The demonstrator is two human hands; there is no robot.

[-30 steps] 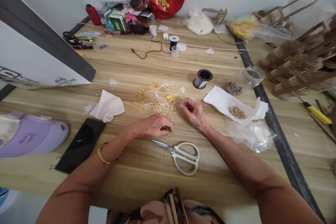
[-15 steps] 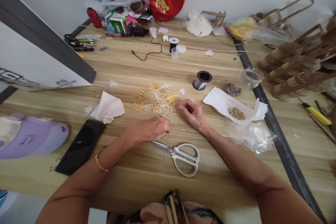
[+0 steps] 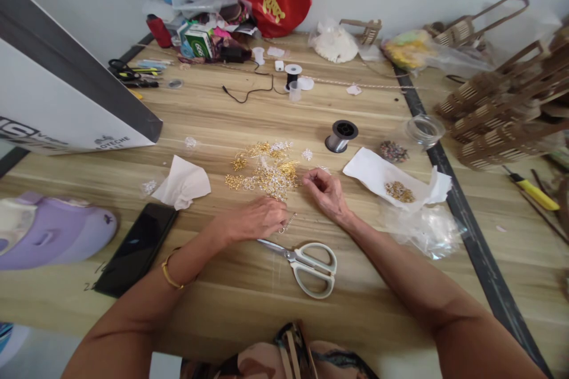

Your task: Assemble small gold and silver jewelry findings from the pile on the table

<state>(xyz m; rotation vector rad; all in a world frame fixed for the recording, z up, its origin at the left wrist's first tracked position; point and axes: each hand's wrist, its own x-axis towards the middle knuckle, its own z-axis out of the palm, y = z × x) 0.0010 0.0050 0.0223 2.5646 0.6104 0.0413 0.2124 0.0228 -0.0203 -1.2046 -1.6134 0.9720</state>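
My left hand (image 3: 261, 218) rests on the wooden table with its fingers curled. A short silver chain (image 3: 288, 224) shows at its fingertips; I cannot see clearly how it is gripped. Opposite it, my right hand (image 3: 326, 192) is closed, thumb against fingers, beside the beads; anything within that pinch is too small to name. Between and beyond both hands spreads a pile of gold and silver jewelry findings (image 3: 271, 172), with rings and small beads among them. White-handled scissors (image 3: 306, 266) lie just below, blades pointing toward my left hand.
Right of the pile stand a wire spool (image 3: 341, 136) and white paper (image 3: 368, 172) holding gold beads, with a clear plastic bag (image 3: 433, 231) below. On the left lie a crumpled tissue (image 3: 183, 183), a black phone (image 3: 136, 249) and a purple container (image 3: 66, 231).
Both hands stay almost where they were, with only a slight shift of the left fingers. The camera view has moved a little.
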